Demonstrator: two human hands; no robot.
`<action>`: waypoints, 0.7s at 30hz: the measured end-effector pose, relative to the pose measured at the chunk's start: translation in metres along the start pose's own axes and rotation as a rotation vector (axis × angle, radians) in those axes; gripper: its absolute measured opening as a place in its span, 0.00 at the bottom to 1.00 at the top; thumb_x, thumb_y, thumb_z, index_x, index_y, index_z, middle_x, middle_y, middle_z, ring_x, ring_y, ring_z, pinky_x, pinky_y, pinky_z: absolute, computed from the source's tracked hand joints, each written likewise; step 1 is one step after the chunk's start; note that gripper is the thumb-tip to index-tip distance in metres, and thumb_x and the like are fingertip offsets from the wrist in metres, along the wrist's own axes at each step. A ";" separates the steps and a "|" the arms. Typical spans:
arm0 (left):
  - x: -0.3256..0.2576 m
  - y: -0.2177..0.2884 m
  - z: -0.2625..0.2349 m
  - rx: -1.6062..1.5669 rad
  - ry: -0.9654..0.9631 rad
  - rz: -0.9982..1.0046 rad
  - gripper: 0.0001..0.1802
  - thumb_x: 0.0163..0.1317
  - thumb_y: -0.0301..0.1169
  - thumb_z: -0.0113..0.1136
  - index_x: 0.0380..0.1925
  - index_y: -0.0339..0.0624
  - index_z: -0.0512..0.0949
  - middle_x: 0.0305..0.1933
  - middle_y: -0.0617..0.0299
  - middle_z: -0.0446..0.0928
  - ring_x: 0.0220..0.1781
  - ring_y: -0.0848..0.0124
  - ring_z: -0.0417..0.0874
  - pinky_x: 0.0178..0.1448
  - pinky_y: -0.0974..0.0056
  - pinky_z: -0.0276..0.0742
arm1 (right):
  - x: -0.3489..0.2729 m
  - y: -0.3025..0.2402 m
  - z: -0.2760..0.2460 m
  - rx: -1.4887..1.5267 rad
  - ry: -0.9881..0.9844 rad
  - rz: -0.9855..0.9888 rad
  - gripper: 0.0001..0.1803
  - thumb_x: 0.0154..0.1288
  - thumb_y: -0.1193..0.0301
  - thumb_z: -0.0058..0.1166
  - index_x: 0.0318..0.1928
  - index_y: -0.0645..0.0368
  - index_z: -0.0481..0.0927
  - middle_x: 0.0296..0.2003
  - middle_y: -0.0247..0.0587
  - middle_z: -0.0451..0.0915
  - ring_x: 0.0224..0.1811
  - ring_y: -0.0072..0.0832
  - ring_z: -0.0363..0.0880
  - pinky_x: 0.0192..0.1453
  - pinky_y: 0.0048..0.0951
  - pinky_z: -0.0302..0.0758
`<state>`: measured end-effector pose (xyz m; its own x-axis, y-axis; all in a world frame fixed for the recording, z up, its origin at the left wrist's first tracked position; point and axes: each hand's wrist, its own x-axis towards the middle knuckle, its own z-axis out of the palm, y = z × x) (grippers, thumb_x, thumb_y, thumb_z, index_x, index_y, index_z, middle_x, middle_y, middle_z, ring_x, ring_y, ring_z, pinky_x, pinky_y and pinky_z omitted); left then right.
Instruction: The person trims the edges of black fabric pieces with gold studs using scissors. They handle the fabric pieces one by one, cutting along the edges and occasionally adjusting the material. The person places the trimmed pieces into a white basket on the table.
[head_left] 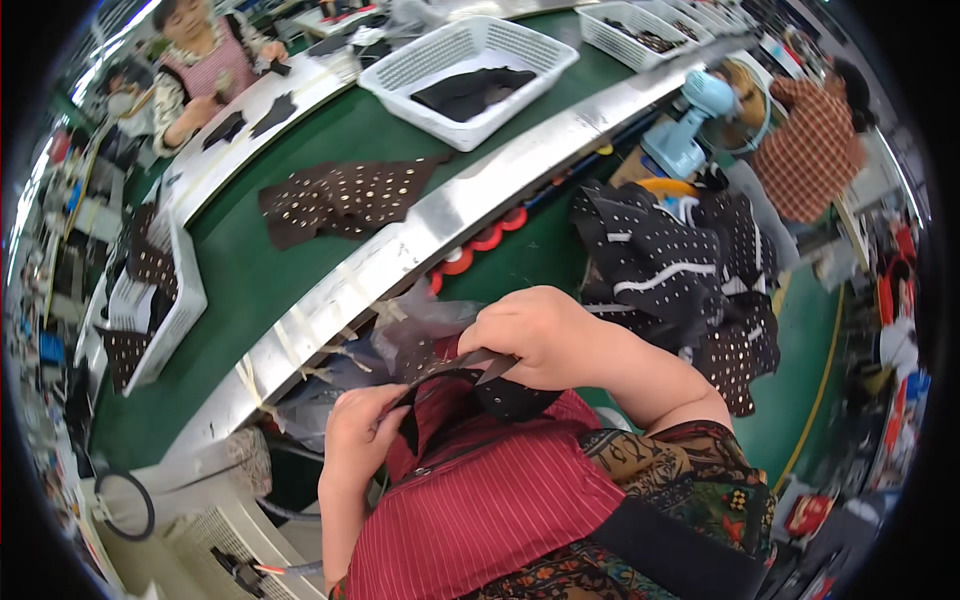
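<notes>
Close to my body, both hands hold a dark dotted fabric piece (pixel 515 398) over the red striped apron (pixel 490 500). My left hand (pixel 362 425) pinches its left edge between thumb and fingers. The fingers of my right hand (pixel 535 335) are curled over the upper right part, and a flat, dark, pointed strip sticks out below them. Whether that strip is cloth or a tool, I cannot tell. Part of the fabric hangs in folds against the apron.
A brown dotted cloth (pixel 345 198) lies on the green conveyor belt (pixel 235 265), behind a metal rail (pixel 460 215). White baskets (pixel 465 130) stand along it. At right are piled dotted fabrics (pixel 680 260) and a blue fan (pixel 690 125). Co-workers sit at far left and right.
</notes>
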<state>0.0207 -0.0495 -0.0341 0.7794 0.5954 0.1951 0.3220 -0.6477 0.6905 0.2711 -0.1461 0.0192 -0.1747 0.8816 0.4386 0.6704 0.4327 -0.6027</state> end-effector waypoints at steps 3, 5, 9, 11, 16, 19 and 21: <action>-0.009 -0.018 0.010 0.048 0.007 -0.064 0.07 0.55 0.24 0.59 0.35 0.40 0.81 0.32 0.54 0.81 0.35 0.58 0.80 0.43 0.60 0.73 | -0.011 0.001 -0.010 0.017 0.038 0.059 0.10 0.46 0.75 0.61 0.32 0.55 0.77 0.27 0.37 0.78 0.32 0.38 0.78 0.34 0.35 0.73; -0.010 -0.022 0.014 0.017 -0.009 -0.087 0.07 0.55 0.24 0.59 0.35 0.40 0.80 0.31 0.54 0.80 0.34 0.57 0.80 0.40 0.60 0.73 | -0.016 0.002 -0.010 0.027 0.062 0.044 0.10 0.47 0.74 0.61 0.32 0.55 0.77 0.27 0.38 0.78 0.31 0.39 0.78 0.34 0.36 0.73; -0.005 -0.017 0.013 -0.006 -0.012 -0.068 0.06 0.56 0.24 0.58 0.34 0.39 0.80 0.30 0.54 0.80 0.33 0.57 0.80 0.38 0.60 0.74 | -0.022 0.004 -0.021 0.095 0.023 0.174 0.10 0.48 0.73 0.61 0.33 0.57 0.77 0.27 0.40 0.77 0.32 0.41 0.77 0.35 0.36 0.73; -0.001 -0.014 0.013 -0.034 -0.017 -0.075 0.06 0.56 0.24 0.59 0.34 0.39 0.80 0.30 0.55 0.80 0.33 0.58 0.80 0.38 0.60 0.74 | -0.027 0.007 -0.024 0.106 0.019 0.184 0.11 0.46 0.75 0.63 0.34 0.56 0.78 0.26 0.39 0.78 0.30 0.39 0.77 0.33 0.34 0.72; 0.009 -0.009 0.019 -0.134 -0.086 -0.043 0.06 0.55 0.25 0.60 0.34 0.39 0.80 0.30 0.56 0.80 0.33 0.59 0.80 0.39 0.62 0.74 | -0.036 0.003 -0.044 0.157 0.044 0.222 0.09 0.50 0.75 0.61 0.34 0.58 0.79 0.28 0.43 0.79 0.30 0.41 0.78 0.31 0.36 0.72; 0.013 -0.003 0.032 -0.214 -0.047 -0.030 0.06 0.55 0.23 0.60 0.34 0.37 0.79 0.32 0.55 0.79 0.34 0.58 0.80 0.40 0.60 0.74 | -0.035 -0.007 -0.056 0.151 0.105 0.301 0.07 0.47 0.79 0.61 0.30 0.61 0.80 0.23 0.40 0.78 0.23 0.36 0.77 0.27 0.30 0.70; 0.016 -0.004 0.039 -0.200 -0.004 -0.004 0.06 0.55 0.23 0.60 0.34 0.37 0.78 0.32 0.55 0.78 0.35 0.58 0.80 0.41 0.60 0.74 | -0.037 -0.007 -0.056 0.145 0.117 0.316 0.06 0.47 0.79 0.61 0.29 0.61 0.80 0.22 0.39 0.78 0.23 0.34 0.76 0.27 0.29 0.69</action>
<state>0.0527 -0.0559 -0.0609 0.7809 0.5952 0.1895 0.2122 -0.5381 0.8157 0.3130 -0.1921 0.0442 0.1141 0.9519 0.2844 0.5676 0.1725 -0.8051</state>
